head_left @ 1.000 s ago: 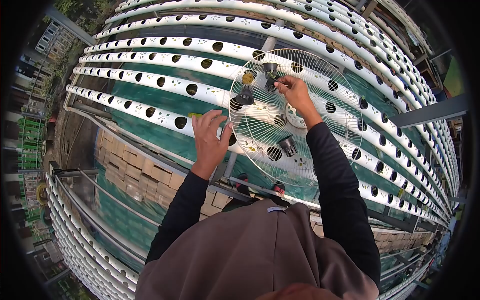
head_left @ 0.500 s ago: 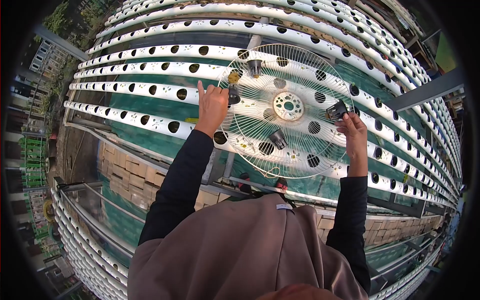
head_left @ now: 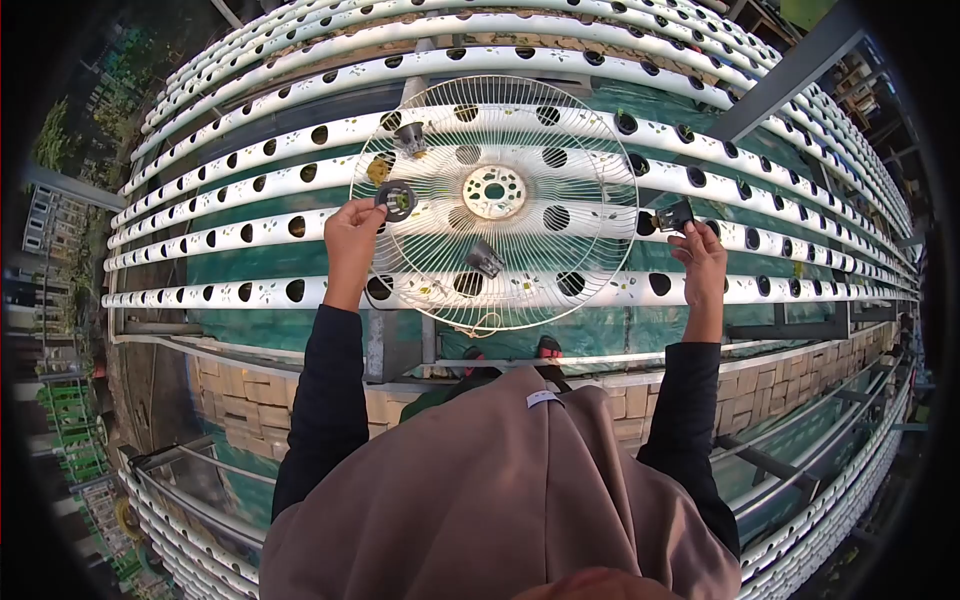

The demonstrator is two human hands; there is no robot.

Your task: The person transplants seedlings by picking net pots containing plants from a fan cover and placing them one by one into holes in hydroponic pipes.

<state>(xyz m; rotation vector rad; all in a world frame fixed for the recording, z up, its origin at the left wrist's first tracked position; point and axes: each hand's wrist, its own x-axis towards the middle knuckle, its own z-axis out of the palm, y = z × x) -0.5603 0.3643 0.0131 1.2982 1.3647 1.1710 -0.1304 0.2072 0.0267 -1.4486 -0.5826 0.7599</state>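
My left hand point(head_left: 354, 238) pinches a black net pot point(head_left: 397, 201) by its rim, the round opening turned toward me, at the left edge of a white wire fan guard point(head_left: 494, 308). Another black net pot point(head_left: 676, 216) is held in the fingers of my right hand point(head_left: 702, 256), just beyond the guard's right edge. On the guard lie two more net pots, one at the upper left point(head_left: 410, 139) and one below the hub point(head_left: 485, 260). A yellowish-brown clump point(head_left: 380, 168) sits near the guard's left rim, above the pot in my left hand.
Rows of white pipes point(head_left: 235, 290) with round holes run across beneath and beyond the guard. Green sheeting point(head_left: 250, 329) covers the ground between them. A grey metal post point(head_left: 790, 78) slants in at the upper right. Stacked tan blocks point(head_left: 240, 395) line the near side.
My left hand has turned the net pot so that its opening faces me. The view has shifted, and the guard now appears farther left. My right hand still holds its pot.
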